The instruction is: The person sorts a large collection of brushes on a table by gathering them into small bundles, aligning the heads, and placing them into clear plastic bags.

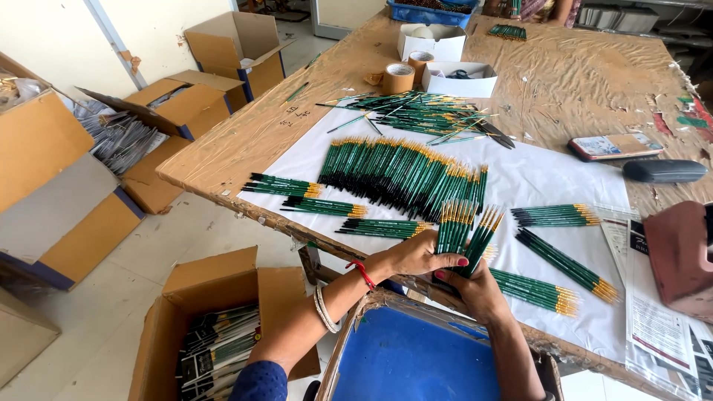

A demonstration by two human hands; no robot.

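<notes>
The room around me is pale floor (148,245) crowded with open cardboard boxes (186,104), some along the wall and one just below my left arm holding dark packets (219,345). In front of me runs the long wooden surface (564,74), wrapped in wrinkled clear film, with a wide white sheet (535,178) spread over its near half. On that sheet lies a broad fanned row of green-handled brushes (394,167) with gold ferrules, a looser heap of them (416,111) behind it, and small bundles (286,186) set out to the left and right. Farther back sit white cartons (460,78) and rolls of brown tape (399,76); to the right lie a phone (615,145), a dark case (665,171) and printed sheets in clear sleeves (661,327). A blue tray (408,360) rests right under my wrists. At the surface's near edge both my hands are clenched around one bunch of brushes (464,230), tips pointing up and away from me: my left hand (416,256) wraps it from the left, my right hand (475,289) grips it from below.
</notes>
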